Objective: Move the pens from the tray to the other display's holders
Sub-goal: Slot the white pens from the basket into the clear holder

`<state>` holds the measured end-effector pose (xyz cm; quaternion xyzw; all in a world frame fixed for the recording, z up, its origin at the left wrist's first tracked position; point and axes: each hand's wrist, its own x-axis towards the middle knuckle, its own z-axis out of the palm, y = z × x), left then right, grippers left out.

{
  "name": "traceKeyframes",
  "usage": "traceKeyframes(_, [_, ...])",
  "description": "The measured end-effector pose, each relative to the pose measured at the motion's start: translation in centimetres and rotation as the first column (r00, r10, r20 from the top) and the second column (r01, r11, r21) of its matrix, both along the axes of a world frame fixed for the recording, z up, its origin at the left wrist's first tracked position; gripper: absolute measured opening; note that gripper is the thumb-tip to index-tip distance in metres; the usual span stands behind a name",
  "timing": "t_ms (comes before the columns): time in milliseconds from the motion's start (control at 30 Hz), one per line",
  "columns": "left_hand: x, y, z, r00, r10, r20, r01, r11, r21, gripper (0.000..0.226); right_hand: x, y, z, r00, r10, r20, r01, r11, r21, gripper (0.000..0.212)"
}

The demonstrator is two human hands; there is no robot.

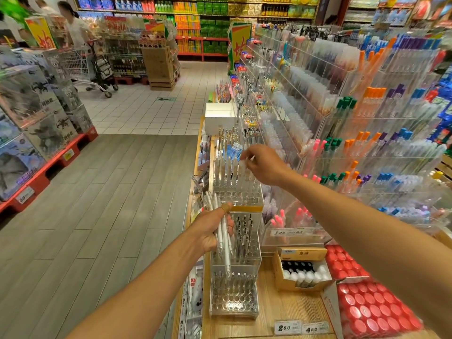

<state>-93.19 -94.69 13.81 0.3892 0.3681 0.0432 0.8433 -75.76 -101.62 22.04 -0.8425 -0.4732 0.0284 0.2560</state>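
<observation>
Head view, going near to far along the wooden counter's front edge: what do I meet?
Near clear holder rack → left hand gripping a bundle of white pens → far clear holder rack → right hand pinching a pen above it → white box.

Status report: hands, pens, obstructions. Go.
Left hand grips bundle of white pens. Right hand pinches one pen at far clear holder, over its slots. Nothing blocking the holder.
</observation>
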Motion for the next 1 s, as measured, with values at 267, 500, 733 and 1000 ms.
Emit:
traceKeyframes(267, [0.7, 0.4, 0.1, 1.0, 0.018, 0.001, -0.018, 0.999, 0.027, 0.019, 0.3, 1.3, -1.3, 0.983, 0.018, 0.181, 0.004, 0.993, -0.118, 0.022])
traceKeyframes(500, [1.1, 0.7, 0.2, 0.998, 0.055, -0.009, -0.054, 0.997, 0.049, 0.019, -1.2, 0.1, -0.7, 0.992, -0.016, 0.122, 0.006, 0.997, 0.079, 0.021])
traceKeyframes(733, [0.9, -0.3, 0.7, 0.992, 0.119, 0.049, -0.122, 0.991, 0.049, 0.029, -6.0, -2.0, -1.7, 0.78, 0.158, -0.605, -0.269, 0.958, -0.098, 0.025])
traceKeyframes(1000, [0.9, -0.9, 0.8, 0.981, 0.192, -0.02, -0.19, 0.98, 0.064, 0.044, -7.1, -2.7, -4.1, 0.798, 0.041, -0.602, -0.215, 0.952, -0.22, 0.014])
